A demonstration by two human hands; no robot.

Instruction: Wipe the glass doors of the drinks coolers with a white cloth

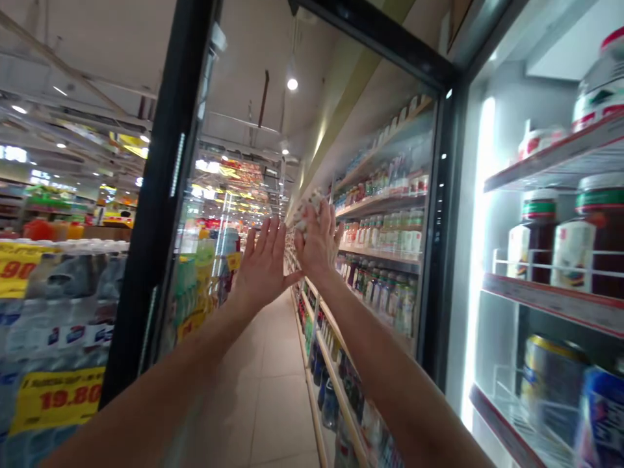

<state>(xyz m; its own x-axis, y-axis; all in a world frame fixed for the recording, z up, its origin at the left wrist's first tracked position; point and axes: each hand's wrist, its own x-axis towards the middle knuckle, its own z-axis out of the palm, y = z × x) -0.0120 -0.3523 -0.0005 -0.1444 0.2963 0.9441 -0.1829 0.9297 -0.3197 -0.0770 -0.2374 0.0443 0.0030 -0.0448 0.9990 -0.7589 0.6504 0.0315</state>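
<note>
A glass cooler door (312,104) with a black frame stands swung open in front of me. My left hand (263,263) lies flat against the glass, its fingers stretched out and nothing in it. Just to its right, my right hand (319,240) presses a pale, spotted cloth (307,205) to the pane. Part of the cloth is hidden behind the fingers, and motion smears it a little.
The lit cooler (492,260) on the right has shelves with dark bottles (531,240) and cans (550,377). Packed water bottles (63,331) with yellow price signs (58,398) stand at left. Beyond the glass run a tiled aisle floor (273,383) and stocked shelves.
</note>
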